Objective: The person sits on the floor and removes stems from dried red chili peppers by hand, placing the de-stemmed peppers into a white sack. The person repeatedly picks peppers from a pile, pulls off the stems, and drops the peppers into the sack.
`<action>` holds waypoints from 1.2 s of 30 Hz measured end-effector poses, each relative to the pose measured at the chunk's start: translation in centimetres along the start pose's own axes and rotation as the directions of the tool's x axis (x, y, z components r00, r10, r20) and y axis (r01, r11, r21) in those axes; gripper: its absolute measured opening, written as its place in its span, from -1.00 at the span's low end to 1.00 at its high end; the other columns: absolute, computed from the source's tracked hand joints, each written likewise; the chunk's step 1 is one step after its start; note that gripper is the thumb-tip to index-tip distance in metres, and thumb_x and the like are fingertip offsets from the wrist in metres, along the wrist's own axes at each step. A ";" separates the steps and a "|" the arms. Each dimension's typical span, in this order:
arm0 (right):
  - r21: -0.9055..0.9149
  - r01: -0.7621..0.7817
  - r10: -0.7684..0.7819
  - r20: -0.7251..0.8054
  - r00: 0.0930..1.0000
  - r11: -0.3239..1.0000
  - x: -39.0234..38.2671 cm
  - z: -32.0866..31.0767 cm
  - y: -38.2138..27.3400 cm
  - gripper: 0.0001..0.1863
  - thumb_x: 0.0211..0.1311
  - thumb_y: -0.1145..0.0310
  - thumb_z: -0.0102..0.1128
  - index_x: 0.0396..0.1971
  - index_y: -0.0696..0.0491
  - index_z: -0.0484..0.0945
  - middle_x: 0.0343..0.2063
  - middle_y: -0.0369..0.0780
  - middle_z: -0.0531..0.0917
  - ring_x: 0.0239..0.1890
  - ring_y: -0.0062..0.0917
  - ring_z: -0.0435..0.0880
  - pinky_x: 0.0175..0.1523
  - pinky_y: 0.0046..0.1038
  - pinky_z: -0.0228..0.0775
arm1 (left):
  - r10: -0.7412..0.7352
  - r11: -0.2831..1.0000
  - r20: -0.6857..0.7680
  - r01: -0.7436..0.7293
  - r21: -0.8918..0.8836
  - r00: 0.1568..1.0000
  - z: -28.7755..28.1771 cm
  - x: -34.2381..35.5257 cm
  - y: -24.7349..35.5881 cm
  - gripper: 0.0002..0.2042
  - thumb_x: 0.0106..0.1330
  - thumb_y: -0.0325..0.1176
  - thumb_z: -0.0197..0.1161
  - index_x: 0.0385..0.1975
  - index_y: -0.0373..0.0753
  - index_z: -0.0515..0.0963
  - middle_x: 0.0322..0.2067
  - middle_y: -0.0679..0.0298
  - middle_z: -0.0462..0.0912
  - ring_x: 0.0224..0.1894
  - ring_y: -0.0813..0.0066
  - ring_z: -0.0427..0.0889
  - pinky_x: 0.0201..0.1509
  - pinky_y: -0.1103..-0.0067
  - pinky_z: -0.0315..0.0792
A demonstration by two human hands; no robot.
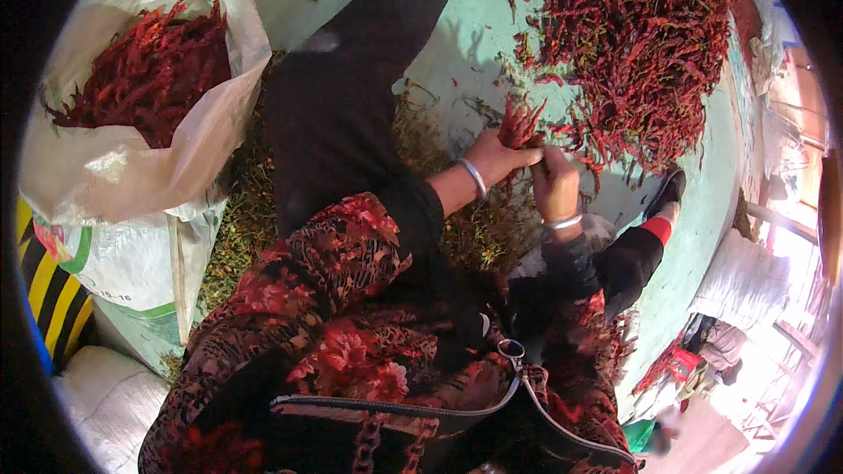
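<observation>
Red dried chilli bunch [520, 123] sits clasped in left hand [502, 161], above the pale green floor [457, 53] | right hand [555, 186] pinches its stem end, both grips closed | heap of loose red chillies [641, 44] just beyond | advice: hold bunch firm, pluck stems singly, letting waste fall onto stem litter [241, 211].

1. Dark red is seen in the chillies [641, 44], both heaped and in the white sack [132, 167].
2. The floor [457, 44] is painted pale green.
3. A red floral pattern on black is shown by the dress [342, 316].
4. Silver bangles [475, 177] are worn.
</observation>
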State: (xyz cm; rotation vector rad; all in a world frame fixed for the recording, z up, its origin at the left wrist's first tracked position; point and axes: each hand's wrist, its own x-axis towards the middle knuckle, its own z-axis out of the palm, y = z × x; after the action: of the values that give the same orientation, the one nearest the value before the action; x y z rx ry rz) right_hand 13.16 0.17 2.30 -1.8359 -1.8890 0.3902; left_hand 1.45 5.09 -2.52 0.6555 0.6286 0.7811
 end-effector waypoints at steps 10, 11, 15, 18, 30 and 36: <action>0.709 -0.567 0.513 0.331 0.792 0.418 -1.2 1.1 1.5 -0.76 0.10 0.29 -0.04 -0.35 0.16 0.46 -0.78 -0.42 0.36 -0.76 -0.73 0.28 -0.67 -0.67 0.09 | 0.060 0.942 0.070 -0.080 0.326 0.996 1.4 -1.9 2.7 -0.82 0.05 -0.37 0.16 -0.34 -0.23 0.47 -0.39 0.31 0.52 -0.32 0.66 0.42 -0.22 0.61 0.30; 0.826 -0.531 0.457 0.405 0.792 0.190 -0.9 0.6 0.9 -0.77 0.15 0.31 -0.08 -0.29 0.12 0.45 -0.79 -0.43 0.33 -0.77 -0.78 0.25 -0.69 -0.72 0.02 | 0.091 0.987 -0.003 -0.089 0.136 0.996 -0.3 -0.5 0.9 -0.78 0.04 -0.35 0.16 -0.29 -0.24 0.47 -0.37 0.36 0.52 -0.30 0.64 0.42 -0.19 0.61 0.30; 0.604 -0.467 0.375 0.282 0.883 0.646 0.8 -1.2 -1.0 -0.84 0.12 0.42 -0.05 -0.36 0.19 0.41 -0.66 -0.36 0.40 -0.65 -0.74 0.30 -0.55 -0.71 0.12 | 0.018 0.993 -0.132 -0.034 -0.117 0.991 -0.4 0.4 2.1 -0.80 -0.01 -0.42 0.21 -0.36 -0.30 0.48 -0.42 0.37 0.52 -0.39 0.65 0.43 -0.29 0.63 0.33; 0.633 -0.506 0.315 0.397 0.862 0.586 1.1 -0.9 -0.3 -0.81 0.11 0.42 -0.06 -0.35 0.22 0.42 -0.59 -0.34 0.44 -0.61 -0.71 0.35 -0.49 -0.67 0.20 | -0.012 0.995 -0.161 -0.005 -0.103 0.987 -0.6 0.7 1.6 -0.83 -0.06 -0.43 0.26 -0.46 -0.29 0.48 -0.50 0.39 0.51 -0.49 0.66 0.41 -0.37 0.64 0.32; 0.499 -0.167 0.191 0.003 0.982 0.850 -5.5 -0.3 0.7 -0.87 -0.05 0.42 0.05 -0.56 0.19 0.46 -0.68 -0.36 0.45 -0.68 -0.66 0.36 -0.57 -0.58 0.21 | 0.426 0.610 0.509 -0.653 0.449 0.748 1.6 -3.6 1.1 -0.80 -0.16 -0.55 0.18 -0.47 -0.24 0.41 -0.49 0.23 0.45 -0.41 0.30 0.47 -0.35 0.55 0.34; -0.194 -0.277 0.310 0.165 0.936 0.941 -8.4 1.1 5.9 -0.78 -0.10 0.33 0.09 -0.46 0.17 0.47 -0.63 -0.11 0.53 -0.54 -0.39 0.54 -0.45 -0.41 0.34 | 0.303 0.854 0.584 -0.487 0.185 0.753 4.8 -6.6 -0.1 -0.88 -0.04 -0.49 0.18 -0.49 -0.20 0.41 -0.42 0.28 0.47 -0.35 0.46 0.44 -0.28 0.63 0.31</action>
State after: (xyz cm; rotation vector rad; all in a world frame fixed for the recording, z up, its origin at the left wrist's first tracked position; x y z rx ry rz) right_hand 17.59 -7.66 -2.77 -2.2798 -1.8174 0.5422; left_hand 1.27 -1.54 2.21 1.2994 0.0824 0.8446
